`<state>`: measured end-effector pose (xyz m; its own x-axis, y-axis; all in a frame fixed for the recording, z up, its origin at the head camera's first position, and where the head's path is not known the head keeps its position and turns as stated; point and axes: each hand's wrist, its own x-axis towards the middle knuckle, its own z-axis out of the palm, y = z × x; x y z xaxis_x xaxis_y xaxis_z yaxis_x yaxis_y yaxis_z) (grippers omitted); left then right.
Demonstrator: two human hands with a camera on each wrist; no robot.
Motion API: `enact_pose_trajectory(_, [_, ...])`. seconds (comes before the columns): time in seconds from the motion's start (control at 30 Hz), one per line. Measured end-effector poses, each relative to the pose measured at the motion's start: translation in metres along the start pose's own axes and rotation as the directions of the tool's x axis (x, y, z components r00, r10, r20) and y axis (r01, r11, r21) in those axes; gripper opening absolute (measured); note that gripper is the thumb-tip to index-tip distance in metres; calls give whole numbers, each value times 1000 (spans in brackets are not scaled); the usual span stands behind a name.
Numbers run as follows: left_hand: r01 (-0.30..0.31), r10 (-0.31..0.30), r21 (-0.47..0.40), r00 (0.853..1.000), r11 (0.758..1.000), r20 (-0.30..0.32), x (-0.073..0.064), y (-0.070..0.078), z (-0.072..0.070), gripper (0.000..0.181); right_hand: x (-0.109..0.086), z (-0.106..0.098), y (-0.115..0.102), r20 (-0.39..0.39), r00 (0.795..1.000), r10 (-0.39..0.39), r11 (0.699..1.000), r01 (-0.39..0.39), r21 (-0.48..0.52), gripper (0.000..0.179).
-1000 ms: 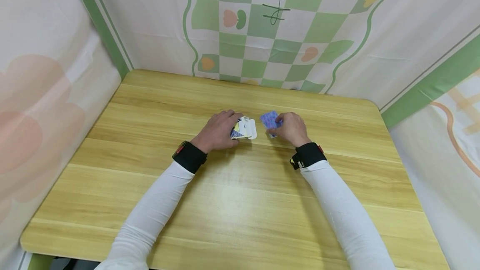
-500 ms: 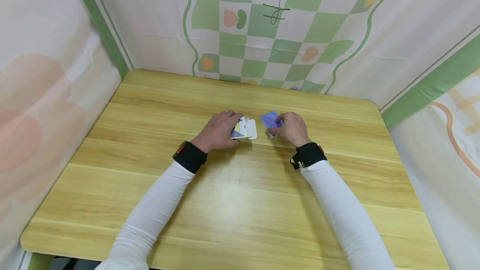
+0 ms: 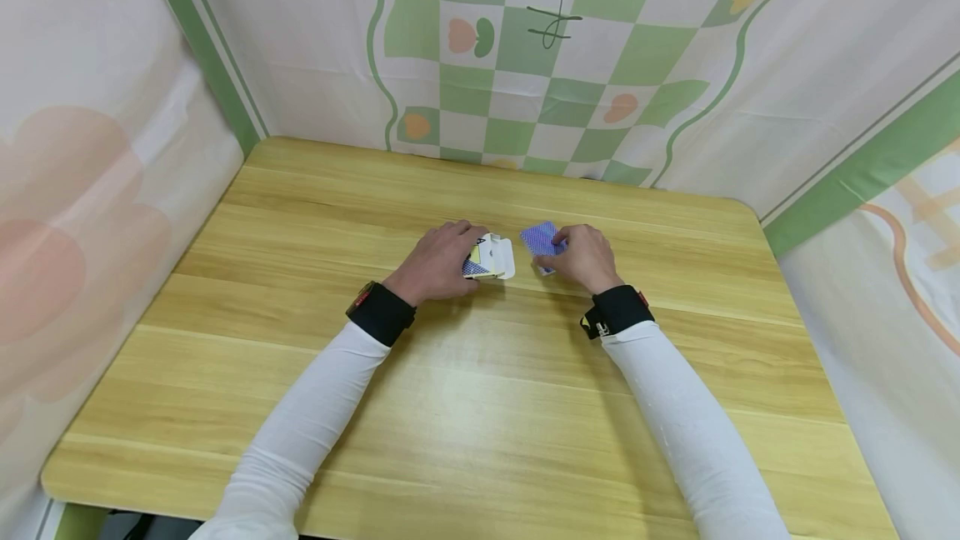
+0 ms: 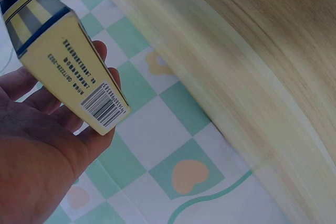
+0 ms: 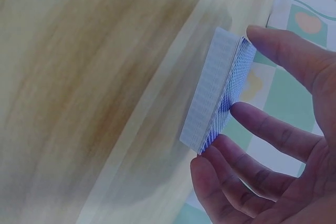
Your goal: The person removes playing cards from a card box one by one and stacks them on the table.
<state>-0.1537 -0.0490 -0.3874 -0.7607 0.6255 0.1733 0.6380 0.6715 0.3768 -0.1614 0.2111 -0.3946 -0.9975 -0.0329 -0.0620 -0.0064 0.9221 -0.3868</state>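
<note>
With 12 o'clock taken as the far side of the head view, two white sleeves (image 3: pixel 303 432) were seen nearest, stretched in from 7 and 5 o'clock over the wood-grained table (image 3: pixel 480 415) and each ended by a black wrist band (image 3: pixel 381 313). Past the bands, a card box (image 3: pixel 476 267) was gripped by the left hand (image 3: pixel 435 263), its body clasped between thumb and fingers, with a printed barcode (image 4: pixel 102 104) turned to the left wrist camera. Its opened white flap (image 3: pixel 507 259) was pointed toward 3 o'clock. Just off that flap, on its 3 o'clock side and not touched by it, a blue-backed deck of cards (image 3: pixel 538 238) was held by the right hand (image 3: pixel 585 258), pinched in bent fingertips, one of them set against the patterned back. From those fingers the deck was offered toward 9 o'clock, between the right hand and the box's opened end. Its long axis appeared to be slanted from 11 to 5, whereas the box's seemed to be laid from 9 to 3; whether the table was touched by the deck could not be told. Farthest, at 12, a green-and-white checked cloth (image 3: pixel 517 90) was hung.
</note>
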Motion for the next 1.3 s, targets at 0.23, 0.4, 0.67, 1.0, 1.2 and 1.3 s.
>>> enact_pose_trajectory(0.23, [-3, 3, 6, 1000, 1000, 5, 0, 0, -1, 75, -1, -1, 0, -15, 1000, -10, 1000, 10, 7, 51])
enact_pose_trajectory(0.4, [-10, 10, 10, 1000, 1000, 10, 0, 1, -1, 76, -4, -3, -3, -84, 996, -43, 998, 46, 34, 44])
enact_pose_trajectory(0.67, [-11, 11, 15, 1000, 1000, 7, 2, 5, 0, 74, -20, -7, -39, -160, 969, -189, 891, 238, 387, 19])
enact_pose_trajectory(1.0, [-28, 28, 11, 999, 1000, 19, 1, 8, 0, 75, -27, -1, -55, -62, 971, -233, 858, 234, 458, 16])
enact_pose_trajectory(1.2, [-23, 23, -1, 999, 1000, 26, 1, 8, -1, 76, -28, -2, -53, -22, 974, -224, 838, 204, 506, 17])
enact_pose_trajectory(1.3, [-18, 18, 0, 999, 1000, 26, 1, 8, -1, 76, -28, -3, -53, -12, 974, -226, 837, 201, 509, 16])
